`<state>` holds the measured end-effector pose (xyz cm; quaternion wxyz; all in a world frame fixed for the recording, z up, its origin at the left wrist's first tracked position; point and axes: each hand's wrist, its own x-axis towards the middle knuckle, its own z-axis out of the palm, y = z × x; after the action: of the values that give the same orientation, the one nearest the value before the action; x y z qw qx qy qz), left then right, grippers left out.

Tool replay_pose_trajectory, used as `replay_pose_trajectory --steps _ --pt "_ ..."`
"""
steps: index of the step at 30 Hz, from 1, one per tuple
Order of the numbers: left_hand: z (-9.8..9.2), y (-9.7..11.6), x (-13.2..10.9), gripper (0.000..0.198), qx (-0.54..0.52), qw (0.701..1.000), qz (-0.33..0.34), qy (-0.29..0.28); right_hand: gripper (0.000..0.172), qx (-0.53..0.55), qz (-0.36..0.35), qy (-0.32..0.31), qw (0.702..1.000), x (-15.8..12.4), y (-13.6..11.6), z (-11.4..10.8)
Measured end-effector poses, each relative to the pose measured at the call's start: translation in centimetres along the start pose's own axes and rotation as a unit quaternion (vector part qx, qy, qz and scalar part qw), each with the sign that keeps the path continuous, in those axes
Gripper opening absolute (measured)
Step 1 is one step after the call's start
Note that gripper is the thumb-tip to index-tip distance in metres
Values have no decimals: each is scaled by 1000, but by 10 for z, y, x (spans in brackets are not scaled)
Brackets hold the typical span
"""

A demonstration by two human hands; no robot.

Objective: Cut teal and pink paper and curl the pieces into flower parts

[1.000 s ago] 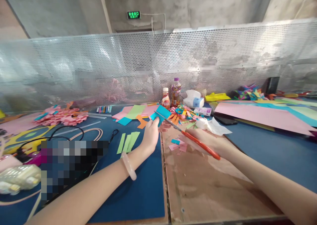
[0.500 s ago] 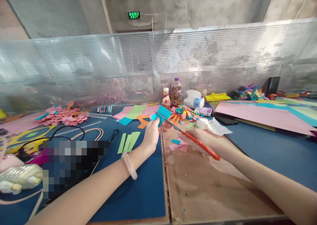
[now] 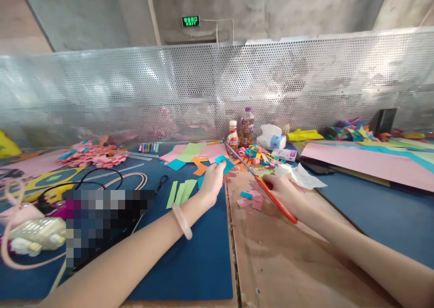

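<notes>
A small blue piece of paper point(image 3: 222, 162) is pinched between the thumb and fingers of my left hand point(image 3: 213, 181), which has a pale bangle at the wrist. My right hand point(image 3: 285, 189) grips red-handled scissors point(image 3: 274, 198). Their metal blades point up and left, past the right side of the paper and apparently clear of it. Another bit of blue paper point(image 3: 200, 182) shows just left of my left hand, partly hidden by it. Light green strips point(image 3: 183, 191) lie on the blue mat near that wrist. Below the blades, pink and blue scraps point(image 3: 251, 200) rest on the wooden board.
Behind my hands are two bottles point(image 3: 247, 127), a tissue pack point(image 3: 272, 138) and a heap of colourful paper strips point(image 3: 257, 155). Pink paper flowers point(image 3: 101, 155), cables and a glue-gun-like clutter lie left. Large coloured sheets point(image 3: 366, 161) lie right. A perforated metal screen point(image 3: 152, 82) stands behind.
The scissors have come away from the blue paper, which now looks smaller. A separate blue bit shows beside my left hand. The whole view has shifted slightly.
</notes>
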<state>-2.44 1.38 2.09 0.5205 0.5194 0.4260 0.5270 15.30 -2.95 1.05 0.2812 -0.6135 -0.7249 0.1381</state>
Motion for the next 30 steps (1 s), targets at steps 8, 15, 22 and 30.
replay_pose_trajectory --steps 8,15,22,30 --pt "-2 1 -6 13 57 987 -33 -149 45 75 11 36 996 11 15 2" --pt "1 1 -10 14 61 977 -14 -204 29 -126 52 54 989 20 32 -1" --pt "1 5 -12 15 42 972 7 -231 33 -209 35 32 977 13 31 6" --pt "3 6 -19 12 92 964 -5 -248 26 -22 -162 178 970 5 4 -14"
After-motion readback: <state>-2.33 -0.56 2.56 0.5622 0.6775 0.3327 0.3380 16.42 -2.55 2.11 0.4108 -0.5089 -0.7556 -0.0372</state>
